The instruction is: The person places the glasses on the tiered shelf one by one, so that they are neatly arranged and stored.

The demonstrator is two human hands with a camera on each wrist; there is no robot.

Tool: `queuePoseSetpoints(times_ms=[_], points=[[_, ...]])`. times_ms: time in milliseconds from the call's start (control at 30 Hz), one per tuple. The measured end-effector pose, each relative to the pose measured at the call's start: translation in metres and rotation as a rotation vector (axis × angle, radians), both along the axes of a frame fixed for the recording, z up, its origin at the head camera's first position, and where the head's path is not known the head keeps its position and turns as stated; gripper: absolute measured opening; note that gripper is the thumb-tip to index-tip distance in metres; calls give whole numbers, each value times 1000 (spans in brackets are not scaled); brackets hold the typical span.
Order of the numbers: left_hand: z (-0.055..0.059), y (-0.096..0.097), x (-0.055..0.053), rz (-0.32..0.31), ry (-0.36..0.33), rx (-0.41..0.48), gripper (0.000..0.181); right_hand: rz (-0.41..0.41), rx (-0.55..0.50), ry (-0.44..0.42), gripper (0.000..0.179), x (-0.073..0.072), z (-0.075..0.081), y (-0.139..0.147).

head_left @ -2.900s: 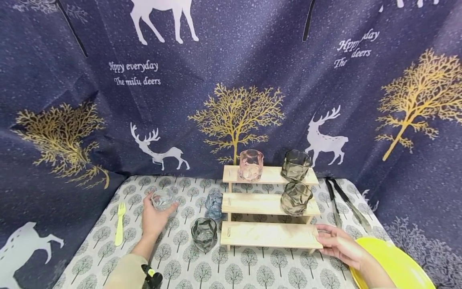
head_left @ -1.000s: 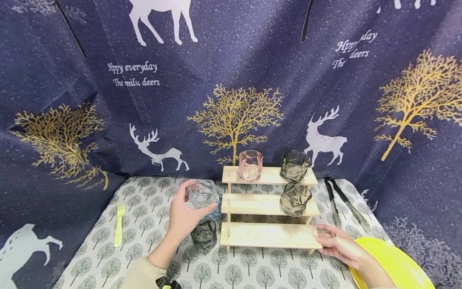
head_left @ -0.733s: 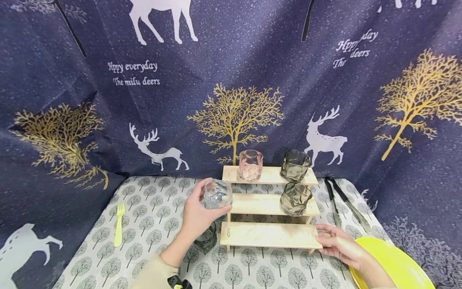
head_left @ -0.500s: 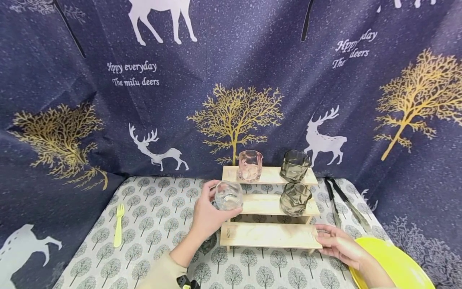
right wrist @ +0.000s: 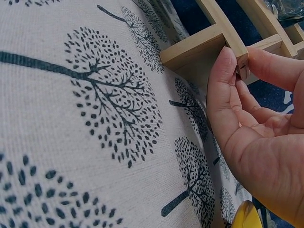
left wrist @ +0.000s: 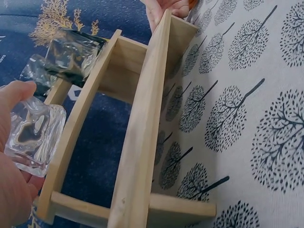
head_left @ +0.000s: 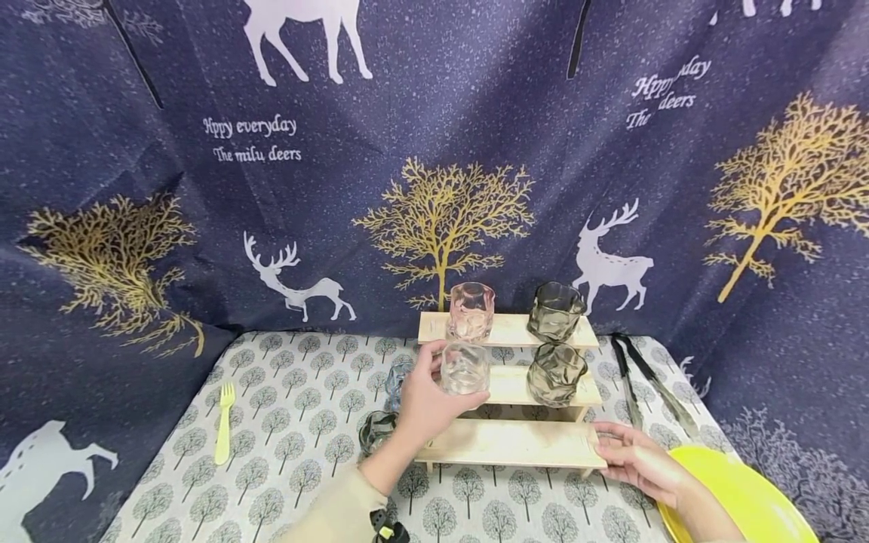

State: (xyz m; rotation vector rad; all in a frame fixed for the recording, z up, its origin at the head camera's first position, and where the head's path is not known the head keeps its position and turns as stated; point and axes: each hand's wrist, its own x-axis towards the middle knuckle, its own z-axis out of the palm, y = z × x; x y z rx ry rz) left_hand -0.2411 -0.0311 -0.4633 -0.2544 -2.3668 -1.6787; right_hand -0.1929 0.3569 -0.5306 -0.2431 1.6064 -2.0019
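Note:
My left hand (head_left: 429, 401) grips a clear glass (head_left: 465, 369) between thumb and fingers, at the left part of the middle tier of a three-tier wooden shelf (head_left: 509, 441). In the left wrist view the glass (left wrist: 35, 133) sits right beside the tier's edge. With thumb and fingers my right hand (head_left: 637, 460) pinches the right end of the lowest tier, as the right wrist view shows at the board's corner (right wrist: 242, 61). A pink glass (head_left: 471, 311) and a dark grey glass (head_left: 557, 311) stand on the top tier. Another smoky glass (head_left: 557, 373) stands right on the middle tier.
Left of the shelf, a blue glass (head_left: 397, 383) and a dark green glass (head_left: 376, 431) stand on the tree-print cloth, partly behind my left arm. A yellow-green fork (head_left: 224, 424) lies far left. Tongs (head_left: 655, 381) and a yellow plate (head_left: 740, 498) are at right.
My left hand has carried the clear glass rightward from the cloth at left, past the blue glass, to the middle tier. My right hand stays on the shelf's lowest tier.

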Motion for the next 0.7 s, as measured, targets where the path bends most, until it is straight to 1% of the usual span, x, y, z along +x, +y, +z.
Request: queuePoseSetpoints(times_ms=[67,200,367,533,633,700], points=[[-1,4,-1,1,-12,-10,99,0,2,1,34,0,0,0],[-2,8,-4,6,-12,-15,98,3,3,6,33,0,0,1],[-1,10,-5,7,-21,-21,98,4,-3,0,35,0,0,1],[0,9,-5,7,-27,-53,100,3,2,-12,34,-1,0,1],[1,8,-3,-7,-25,-71,102,7,3,-3,33,0,0,1],[2,6,-2,-26,-25,-68,103,10,6,-3,33,0,-1,1]])
